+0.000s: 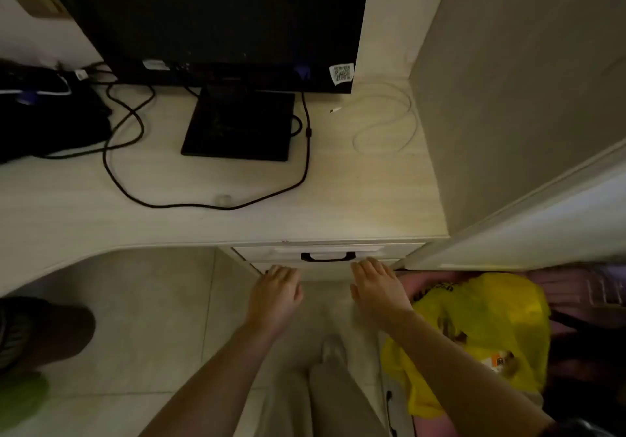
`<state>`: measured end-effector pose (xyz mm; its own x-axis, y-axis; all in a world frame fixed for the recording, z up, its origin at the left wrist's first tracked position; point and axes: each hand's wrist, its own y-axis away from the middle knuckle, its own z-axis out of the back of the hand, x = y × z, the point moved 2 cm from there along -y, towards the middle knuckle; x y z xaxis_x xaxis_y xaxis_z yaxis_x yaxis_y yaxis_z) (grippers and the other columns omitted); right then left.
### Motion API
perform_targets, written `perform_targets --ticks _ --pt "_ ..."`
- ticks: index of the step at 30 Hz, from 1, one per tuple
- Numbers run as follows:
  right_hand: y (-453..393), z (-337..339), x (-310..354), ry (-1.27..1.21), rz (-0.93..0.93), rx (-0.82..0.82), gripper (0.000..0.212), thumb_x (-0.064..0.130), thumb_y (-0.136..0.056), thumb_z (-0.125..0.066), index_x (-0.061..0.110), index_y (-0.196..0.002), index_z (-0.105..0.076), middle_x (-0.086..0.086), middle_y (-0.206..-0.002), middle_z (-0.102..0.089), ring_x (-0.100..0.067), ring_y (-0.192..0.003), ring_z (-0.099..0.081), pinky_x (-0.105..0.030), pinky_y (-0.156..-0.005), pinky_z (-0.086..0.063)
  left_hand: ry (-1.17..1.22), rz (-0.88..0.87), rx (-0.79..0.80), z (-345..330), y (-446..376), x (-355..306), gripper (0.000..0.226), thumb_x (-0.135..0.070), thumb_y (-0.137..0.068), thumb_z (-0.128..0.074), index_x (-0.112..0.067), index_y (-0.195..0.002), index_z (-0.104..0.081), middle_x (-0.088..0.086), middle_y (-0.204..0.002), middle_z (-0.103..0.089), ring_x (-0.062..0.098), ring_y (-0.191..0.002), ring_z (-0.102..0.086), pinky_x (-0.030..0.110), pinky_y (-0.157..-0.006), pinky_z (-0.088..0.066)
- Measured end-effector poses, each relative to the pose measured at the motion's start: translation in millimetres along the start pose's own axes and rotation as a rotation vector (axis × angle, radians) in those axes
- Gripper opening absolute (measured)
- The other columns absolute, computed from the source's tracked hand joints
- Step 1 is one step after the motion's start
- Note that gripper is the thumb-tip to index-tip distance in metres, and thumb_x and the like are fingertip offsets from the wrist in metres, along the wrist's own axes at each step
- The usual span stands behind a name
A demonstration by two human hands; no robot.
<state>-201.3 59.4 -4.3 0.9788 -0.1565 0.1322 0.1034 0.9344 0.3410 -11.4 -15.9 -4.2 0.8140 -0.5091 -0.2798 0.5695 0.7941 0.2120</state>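
Reaching toward the drawer set under the table at its front edge, the left grip and right grip are both released, fingers straight and holding nothing. Their fingertips lie just below the drawer's black handle, one on each side; whether they touch the panel is unclear. A yellow bag sits just beside the right forearm.

Both hands — left hand, right hand — reach toward the drawer.
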Motion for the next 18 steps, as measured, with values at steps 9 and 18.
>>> perform_targets --ticks 9,18 --pt "-56.0 -33.0 -3.8 -0.101 0.118 0.157 0.049 0.014 -0.097 -0.038 0.005 -0.144 -0.030 -0.014 -0.152 -0.029 -0.030 -0.140 -0.029 -0.041 -0.110 -0.034 -0.061 -0.036 0.139 -54.4 -54.9 -22.1 0.050 -0.015 -0.081 -0.061 -0.009 -0.130 -0.053 0.007 -0.136 -0.054 0.023 -0.126 -0.050 0.037 -0.093 -0.050" --pt "-78.5 -64.0 -4.1 -0.090 0.176 0.170 0.053 0.004 -0.095 -0.040 -0.004 -0.145 -0.025 -0.022 -0.151 -0.031 -0.035 -0.143 -0.026 -0.045 -0.112 -0.030 -0.113 -0.166 0.078 -93.3 -66.8 -9.6 0.044 -0.017 -0.076 -0.059 -0.005 -0.118 -0.065 0.009 -0.117 -0.068 0.026 -0.114 -0.061 0.037 -0.086 -0.056"
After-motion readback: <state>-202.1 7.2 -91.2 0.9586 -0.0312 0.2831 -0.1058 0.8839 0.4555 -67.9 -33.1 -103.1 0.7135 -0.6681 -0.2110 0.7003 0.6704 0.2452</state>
